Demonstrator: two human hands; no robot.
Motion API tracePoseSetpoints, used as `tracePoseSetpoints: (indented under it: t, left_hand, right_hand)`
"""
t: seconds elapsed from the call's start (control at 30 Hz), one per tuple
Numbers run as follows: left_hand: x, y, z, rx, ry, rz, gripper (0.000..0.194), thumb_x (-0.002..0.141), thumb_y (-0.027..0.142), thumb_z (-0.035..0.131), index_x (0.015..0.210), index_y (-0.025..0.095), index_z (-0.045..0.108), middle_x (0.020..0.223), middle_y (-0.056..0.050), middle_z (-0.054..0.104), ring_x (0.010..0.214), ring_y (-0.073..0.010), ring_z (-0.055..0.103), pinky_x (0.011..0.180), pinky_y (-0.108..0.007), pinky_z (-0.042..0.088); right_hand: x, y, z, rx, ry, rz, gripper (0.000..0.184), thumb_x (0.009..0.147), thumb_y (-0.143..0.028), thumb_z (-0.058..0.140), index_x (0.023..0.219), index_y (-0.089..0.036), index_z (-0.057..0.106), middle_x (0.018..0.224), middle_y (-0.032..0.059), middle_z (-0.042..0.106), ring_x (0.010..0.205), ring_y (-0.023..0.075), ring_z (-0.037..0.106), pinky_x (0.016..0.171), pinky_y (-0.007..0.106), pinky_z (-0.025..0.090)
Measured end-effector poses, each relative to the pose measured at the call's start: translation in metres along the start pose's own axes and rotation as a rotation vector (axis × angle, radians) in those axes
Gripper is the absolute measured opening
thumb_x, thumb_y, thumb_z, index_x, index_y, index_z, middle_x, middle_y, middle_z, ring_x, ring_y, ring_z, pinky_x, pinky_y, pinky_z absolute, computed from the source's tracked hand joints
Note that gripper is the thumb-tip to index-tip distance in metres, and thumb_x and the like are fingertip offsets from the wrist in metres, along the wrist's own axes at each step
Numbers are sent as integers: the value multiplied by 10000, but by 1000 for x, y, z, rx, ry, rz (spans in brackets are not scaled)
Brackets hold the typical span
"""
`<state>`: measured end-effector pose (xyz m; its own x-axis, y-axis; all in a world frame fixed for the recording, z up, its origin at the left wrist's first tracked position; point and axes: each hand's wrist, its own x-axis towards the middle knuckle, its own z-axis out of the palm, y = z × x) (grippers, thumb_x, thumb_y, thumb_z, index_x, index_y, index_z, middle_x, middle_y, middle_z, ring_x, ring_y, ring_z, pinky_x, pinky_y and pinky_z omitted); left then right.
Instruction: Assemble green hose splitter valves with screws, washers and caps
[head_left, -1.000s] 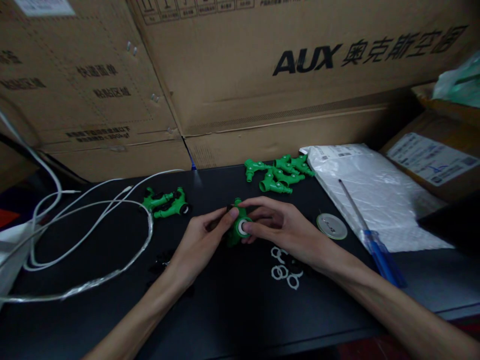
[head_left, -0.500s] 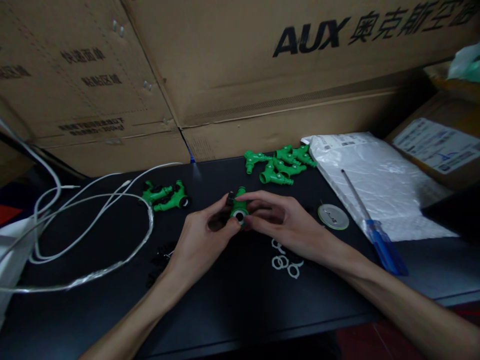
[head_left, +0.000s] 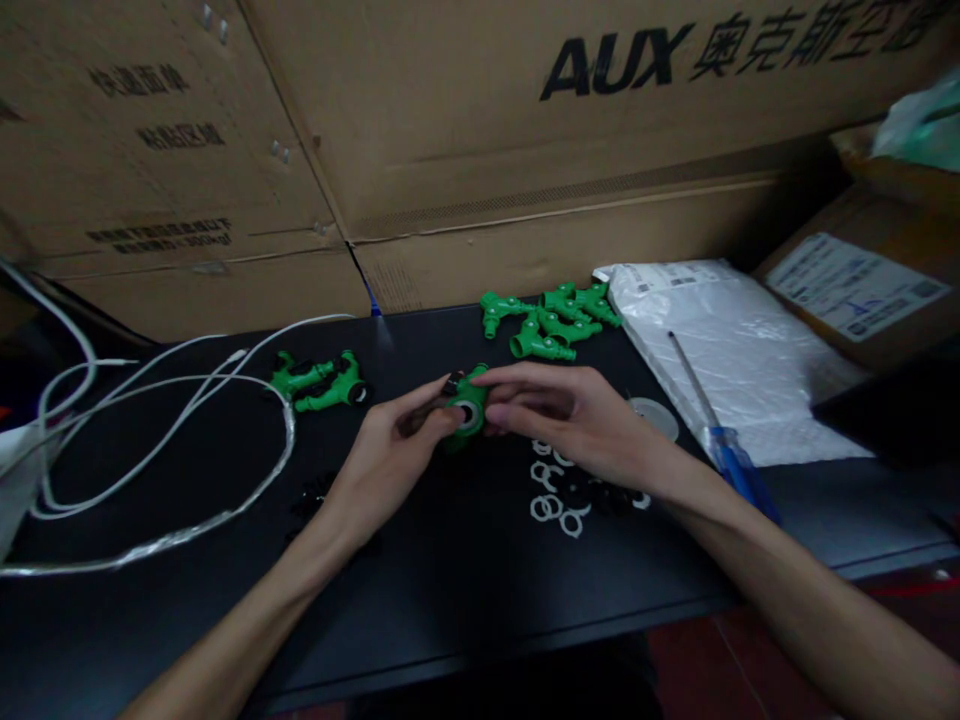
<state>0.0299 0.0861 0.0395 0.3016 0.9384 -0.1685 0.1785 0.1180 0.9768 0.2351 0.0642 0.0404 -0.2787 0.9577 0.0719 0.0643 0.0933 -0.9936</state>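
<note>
A green plastic hose fitting (head_left: 475, 425) with a white ring in its round opening and a black part on its side is held up over the dark table. My left hand (head_left: 401, 440) is closed around its left side, thumb at the opening. From the right, my right hand (head_left: 559, 405) rests its index fingertip on the top of the fitting, with the thumb bent close to its side; the other fingers are partly hidden. Loose white rings (head_left: 546, 508) and small black parts (head_left: 600, 495) lie below my right hand. More black parts (head_left: 311, 495) sit beside my left forearm.
Several green fittings (head_left: 544, 345) lie at the back, and others with black parts (head_left: 330, 385) at the left. White cables (head_left: 289, 450) loop across the left side. A blue-handled screwdriver (head_left: 739, 470), a round disc (head_left: 656, 418) and a white mailer bag (head_left: 750, 350) are on the right.
The view has shifted slightly. The fitting is tilted more to the right at its top, and my right thumb has drawn back from its opening. More rings and black parts show below my right hand.
</note>
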Motion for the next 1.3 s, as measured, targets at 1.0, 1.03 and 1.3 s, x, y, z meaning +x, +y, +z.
tracePoseSetpoints:
  t: [1.0, 1.03, 1.3]
  left_hand:
    - [3, -3, -12, -580, -94, -166, 367, 863, 273, 760, 1214, 182, 701, 910, -25, 700, 739, -122, 662, 719, -238, 543]
    - [3, -3, -12, -573, -90, -169, 363, 867, 270, 751, 1214, 178, 697, 914, -28, 703, 743, -124, 665, 727, -241, 543]
    - [1, 9, -15, -431, -51, -81, 415, 841, 303, 768, 1215, 165, 652, 900, -17, 702, 745, -124, 652, 700, -226, 511]
  right_hand:
    - [-6, -20, -8, -659, 83, -363, 277, 860, -96, 681, 1124, -176, 684, 1123, 57, 733, 834, 132, 701, 736, 252, 596]
    - [1, -19, -5, -653, 72, -397, 290, 857, -80, 671, 1131, -173, 693, 1161, 69, 723, 854, 134, 695, 742, 255, 595]
    - [2, -1, 27, -488, 274, -320, 285, 815, -84, 735, 1090, -154, 708, 925, 42, 749, 713, 145, 692, 681, 268, 606]
